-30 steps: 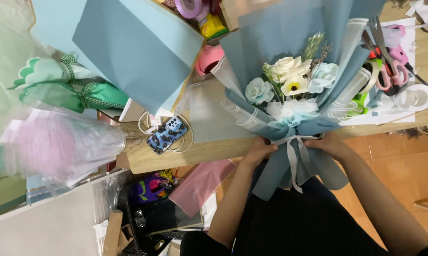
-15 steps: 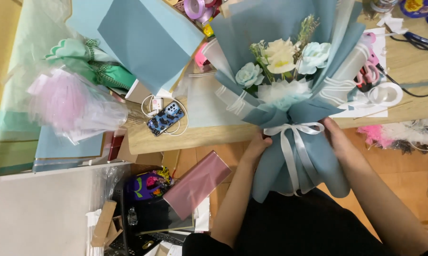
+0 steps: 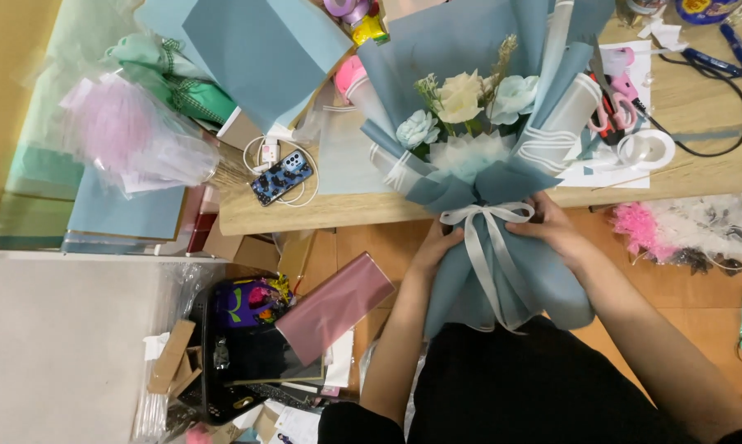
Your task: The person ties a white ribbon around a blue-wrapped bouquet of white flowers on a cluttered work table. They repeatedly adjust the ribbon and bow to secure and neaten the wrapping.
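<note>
A bouquet wrapped in dusty blue paper lies with its flower end on the wooden table, holding cream and pale blue roses. A pale grey ribbon bow is tied around its neck. My left hand grips the left side of the wrap just below the bow. My right hand clasps the right side at the bow. The stem end of the wrap hangs off the table edge over my lap.
A phone with a white cable lies left of the bouquet. Blue paper sheets, a pink tulle bundle, pink scissors, a tape roll and a pink box on the cluttered floor surround the spot.
The view has shifted, so the bouquet now sits lower and more central. My hands have moved from the knot to the sides of the wrap, and the bow hangs tied.
</note>
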